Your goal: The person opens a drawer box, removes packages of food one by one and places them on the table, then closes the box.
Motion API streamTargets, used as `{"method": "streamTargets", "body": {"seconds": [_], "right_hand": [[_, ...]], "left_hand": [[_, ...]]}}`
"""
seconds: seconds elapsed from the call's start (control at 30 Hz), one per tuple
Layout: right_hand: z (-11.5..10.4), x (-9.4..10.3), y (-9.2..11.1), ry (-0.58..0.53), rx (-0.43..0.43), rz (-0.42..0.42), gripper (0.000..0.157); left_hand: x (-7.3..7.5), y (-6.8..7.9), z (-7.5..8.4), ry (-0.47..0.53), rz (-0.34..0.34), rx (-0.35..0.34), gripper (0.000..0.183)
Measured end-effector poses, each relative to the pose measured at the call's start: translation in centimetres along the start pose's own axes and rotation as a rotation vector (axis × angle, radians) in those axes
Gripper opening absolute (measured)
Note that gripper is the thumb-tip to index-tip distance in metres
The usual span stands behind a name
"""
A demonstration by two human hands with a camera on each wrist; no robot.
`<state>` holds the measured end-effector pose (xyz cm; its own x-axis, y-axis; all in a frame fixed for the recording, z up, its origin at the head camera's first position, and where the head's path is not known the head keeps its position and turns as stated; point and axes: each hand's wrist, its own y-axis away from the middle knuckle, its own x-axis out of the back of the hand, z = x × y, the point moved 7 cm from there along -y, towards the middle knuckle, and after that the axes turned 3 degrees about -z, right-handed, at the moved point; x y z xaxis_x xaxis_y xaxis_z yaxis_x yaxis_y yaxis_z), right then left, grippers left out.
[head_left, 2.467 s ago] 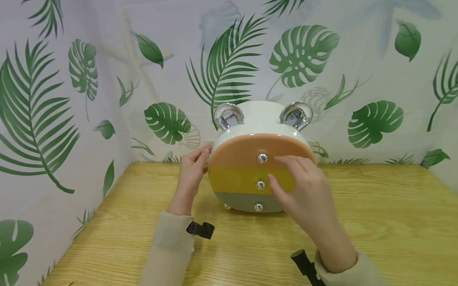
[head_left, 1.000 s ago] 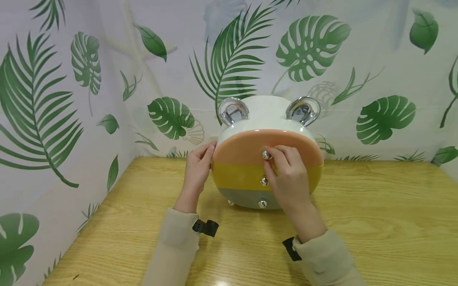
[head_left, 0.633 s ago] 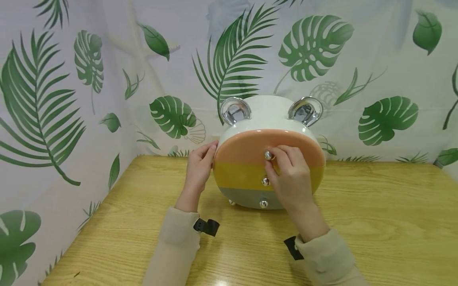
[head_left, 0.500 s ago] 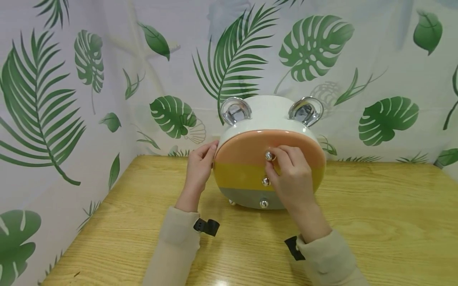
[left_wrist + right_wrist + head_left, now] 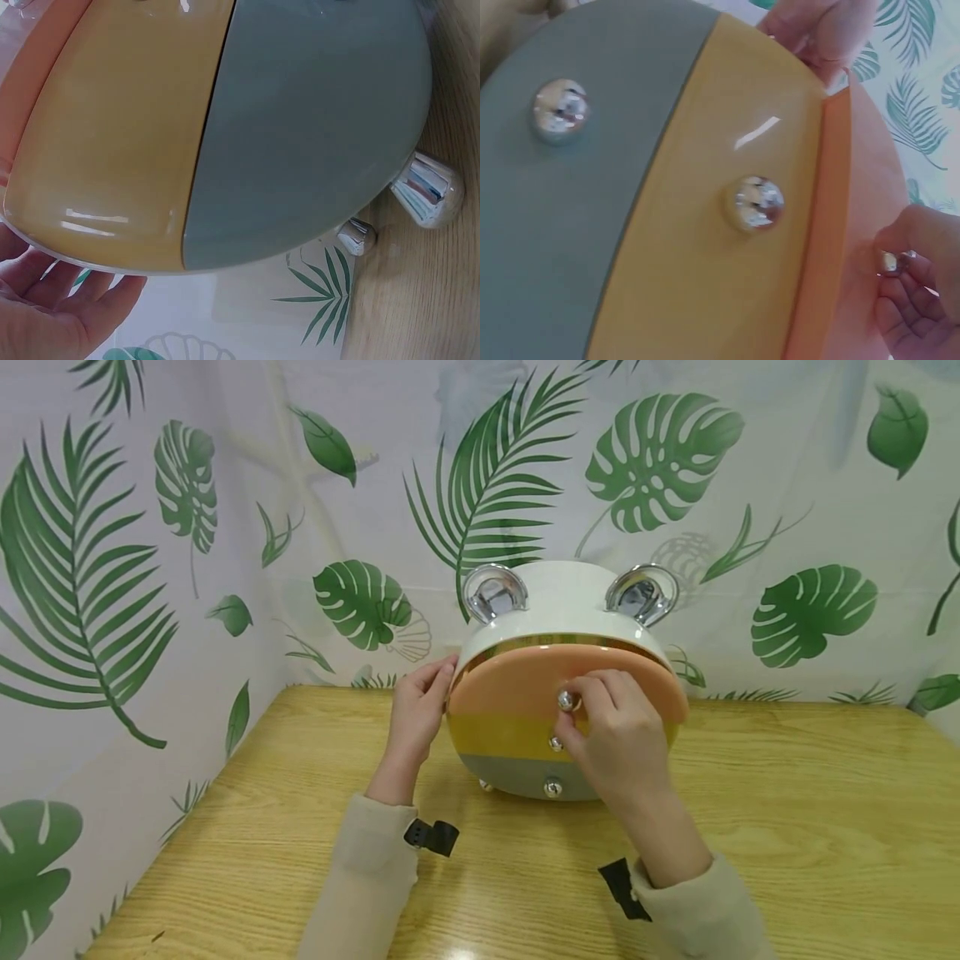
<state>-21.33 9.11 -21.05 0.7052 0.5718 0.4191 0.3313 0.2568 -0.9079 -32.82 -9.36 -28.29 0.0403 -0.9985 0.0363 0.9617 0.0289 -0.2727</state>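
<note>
A rounded white cabinet (image 5: 566, 597) with two chrome ears stands on the table, its front split into orange, yellow and grey drawers. The orange top drawer (image 5: 502, 685) is pulled out a little, and a dark gap shows above its front. My right hand (image 5: 618, 731) pinches the chrome knob (image 5: 566, 700) of that drawer between thumb and fingers. My left hand (image 5: 416, 714) rests against the cabinet's left side; in the left wrist view its fingers (image 5: 112, 304) lie along the side wall. The yellow drawer (image 5: 712, 172) and the grey drawer (image 5: 577, 202) sit flush.
Chrome feet (image 5: 427, 191) hold the cabinet off the wooden table (image 5: 787, 827). A leaf-patterned cloth (image 5: 300, 527) hangs close behind it and along the left. Black straps (image 5: 431, 837) sit at both wrists.
My right hand has come to the top knob, gripped it and drawn the orange drawer slightly towards me. My left hand stays at the cabinet's side.
</note>
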Motion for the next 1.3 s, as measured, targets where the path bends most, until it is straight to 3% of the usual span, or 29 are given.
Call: {"method": "streamTargets", "body": {"seconds": [0.23, 0.7, 1.3], "right_hand": [[-0.6, 0.6, -0.3, 0.049, -0.002, -0.111, 0.018], [-1.8, 1.8, -0.3, 0.089, 0.031, -0.189, 0.016], [-3.1, 3.5, -0.4, 0.120, 0.099, -0.186, 0.007]], "left_hand": [[0.0, 0.0, 0.0, -0.001, 0.002, -0.012, 0.029], [0.1, 0.0, 0.0, -0.046, 0.016, -0.026, 0.029], [0.0, 0.1, 0.1, -0.024, 0.009, -0.009, 0.030]]}}
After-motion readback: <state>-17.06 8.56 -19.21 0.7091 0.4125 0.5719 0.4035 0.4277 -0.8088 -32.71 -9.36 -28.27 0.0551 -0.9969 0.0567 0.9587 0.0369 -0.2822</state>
